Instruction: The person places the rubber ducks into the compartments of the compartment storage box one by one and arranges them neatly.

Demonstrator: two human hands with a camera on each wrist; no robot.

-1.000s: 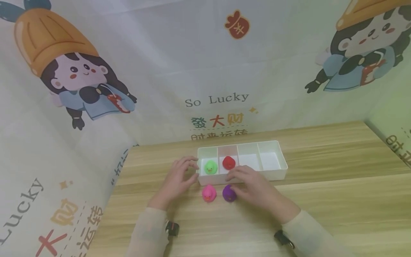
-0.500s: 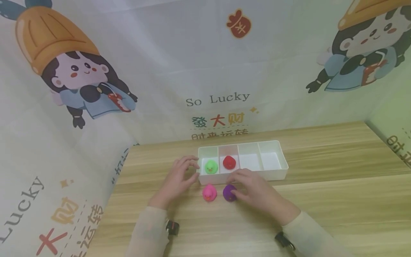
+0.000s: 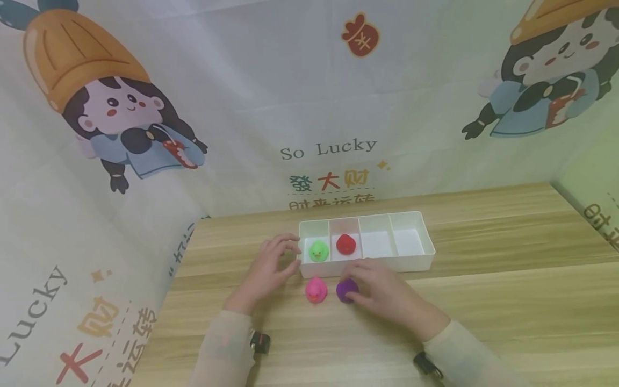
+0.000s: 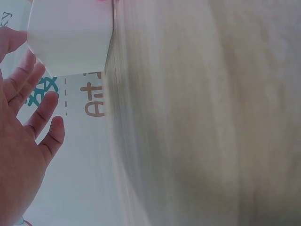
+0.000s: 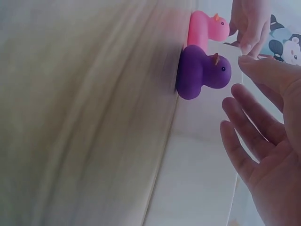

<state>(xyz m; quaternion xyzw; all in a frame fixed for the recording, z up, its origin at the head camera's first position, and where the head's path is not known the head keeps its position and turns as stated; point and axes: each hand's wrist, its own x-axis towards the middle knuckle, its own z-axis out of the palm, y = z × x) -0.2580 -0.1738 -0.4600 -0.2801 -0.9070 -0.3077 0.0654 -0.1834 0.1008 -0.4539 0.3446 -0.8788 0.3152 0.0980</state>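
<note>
A purple rubber duck [image 3: 345,292] sits on the table beside a pink rubber duck [image 3: 316,291], both in front of a white divided box [image 3: 411,263]. My right hand [image 3: 387,290] hovers around the purple duck, thumb on the near side and fingers on the far side. In the right wrist view a gap shows between these fingers and the purple duck [image 5: 190,73]. At the box's left end, my left hand [image 3: 268,270] touches the wall with loosely spread fingers. A green duck [image 3: 318,251] lies in the leftmost compartment, a red duck [image 3: 345,244] in the one beside it.
The wooden table [image 3: 503,301] reaches back to a printed cloth [image 3: 242,107] hanging behind it. A dark wrist camera [image 3: 260,343] is on the left sleeve, another wrist camera [image 3: 427,365] on the right.
My right hand has come down and closer over the purple duck, its fingers drawing back from the box's front wall. The left hand and the ducks stay in place.
</note>
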